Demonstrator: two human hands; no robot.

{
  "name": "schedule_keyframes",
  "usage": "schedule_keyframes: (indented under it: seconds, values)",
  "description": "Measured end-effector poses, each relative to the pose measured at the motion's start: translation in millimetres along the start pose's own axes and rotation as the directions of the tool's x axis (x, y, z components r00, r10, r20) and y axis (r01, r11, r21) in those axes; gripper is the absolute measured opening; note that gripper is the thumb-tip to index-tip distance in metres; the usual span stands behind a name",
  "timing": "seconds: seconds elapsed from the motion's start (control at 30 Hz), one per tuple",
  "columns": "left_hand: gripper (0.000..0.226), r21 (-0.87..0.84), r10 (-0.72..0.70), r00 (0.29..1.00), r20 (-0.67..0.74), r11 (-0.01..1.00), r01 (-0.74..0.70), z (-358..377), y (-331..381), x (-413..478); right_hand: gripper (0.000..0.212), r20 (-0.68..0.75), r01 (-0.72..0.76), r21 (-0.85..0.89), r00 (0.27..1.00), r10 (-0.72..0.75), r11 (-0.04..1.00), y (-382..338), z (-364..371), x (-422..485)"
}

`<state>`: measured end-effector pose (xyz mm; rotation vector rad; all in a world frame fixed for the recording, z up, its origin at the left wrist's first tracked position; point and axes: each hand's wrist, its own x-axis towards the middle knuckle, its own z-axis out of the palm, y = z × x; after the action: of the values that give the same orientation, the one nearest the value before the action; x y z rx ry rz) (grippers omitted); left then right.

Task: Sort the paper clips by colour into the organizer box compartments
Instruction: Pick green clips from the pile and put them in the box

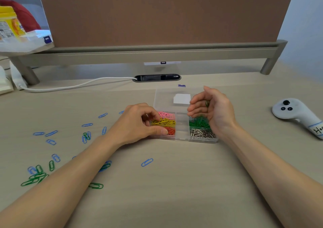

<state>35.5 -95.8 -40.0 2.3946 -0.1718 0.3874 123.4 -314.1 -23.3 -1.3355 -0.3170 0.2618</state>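
My left hand (138,124) held the organizer box (181,123) at its 9 o'clock end. The fingers curled over the side wall so that the fingertips touched the yellow clips (166,122), and the thumb lay along the near edge beside the orange clips (171,130). From my feed I could not tell whether those fingertips also pinched a clip.

My right hand (211,109) hovered above the box's 3 o'clock side with the palm turned toward the left and the fingers bent into a loose cup. One green clip (207,103) showed in the hollow of it (only a sliver, mind you). Directly below that cup lay the green pile (198,123) in its own compartment, with the silver clips (201,133) in the compartment nearer me. The pink clips (167,115) filled the compartment at 11 o'clock, behind the yellow. The clear lid (164,96) lay open and flat at 12 o'clock, with a white label (181,98) on it.

Out on the desk (174,184), blue clips (51,133) were scattered from 9 to 8 o'clock of the box. Loose green clips (33,179) were bunched farther out at 8 o'clock, and a lone blue clip (146,162) lay at 7 o'clock, apart from the rest. A white controller (290,110) rested well away at 3 o'clock, and a white cable (70,87) ran to a desk port (156,77) at 12 o'clock.
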Motion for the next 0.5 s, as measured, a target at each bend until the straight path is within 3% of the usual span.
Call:
schedule_keyframes:
  seconds: [0.5]
  values:
    - [0.038,0.0,-0.014,1.0,0.018,1.0,0.014,-1.4,1.0,0.9,0.067,0.198,0.039,-0.167,0.98,-0.005,0.985,3.9,-8.1,-2.3]
